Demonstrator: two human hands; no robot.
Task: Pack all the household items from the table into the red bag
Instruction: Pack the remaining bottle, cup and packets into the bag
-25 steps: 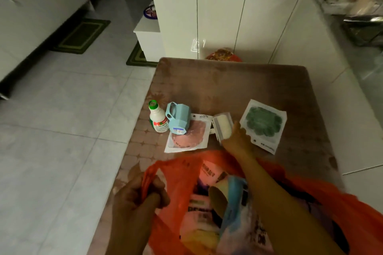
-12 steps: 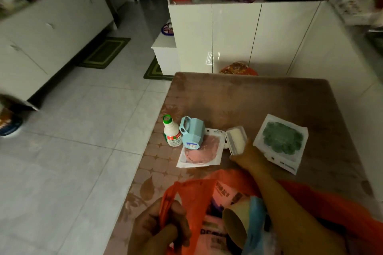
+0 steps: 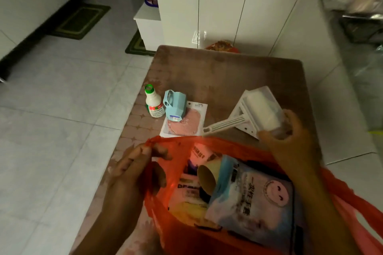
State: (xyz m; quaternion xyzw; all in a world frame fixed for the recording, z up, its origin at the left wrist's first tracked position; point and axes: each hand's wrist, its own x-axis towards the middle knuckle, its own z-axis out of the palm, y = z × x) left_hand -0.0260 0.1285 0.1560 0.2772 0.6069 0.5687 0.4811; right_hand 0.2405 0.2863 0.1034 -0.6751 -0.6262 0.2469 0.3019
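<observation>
Fingers of right hand (image 3: 290,143) wrapped around lint roller (image 3: 257,109) (lifted), left hand (image 3: 132,170) pinching red bag (image 3: 172,145) rim.

We cannot see the green pad packet at all; the raised lint roller (image 3: 259,109) and our right hand (image 3: 290,143) cover that part of the table (image 3: 217,72). The roller's near end is hidden in our fingers. The red bag (image 3: 186,234) runs off the bottom and right edges. Inside it, the blue packet (image 3: 252,198) hides most of what lies beneath. The label on the small bottle (image 3: 153,102) is too small to read, and the shelves at far right are blurred.
</observation>
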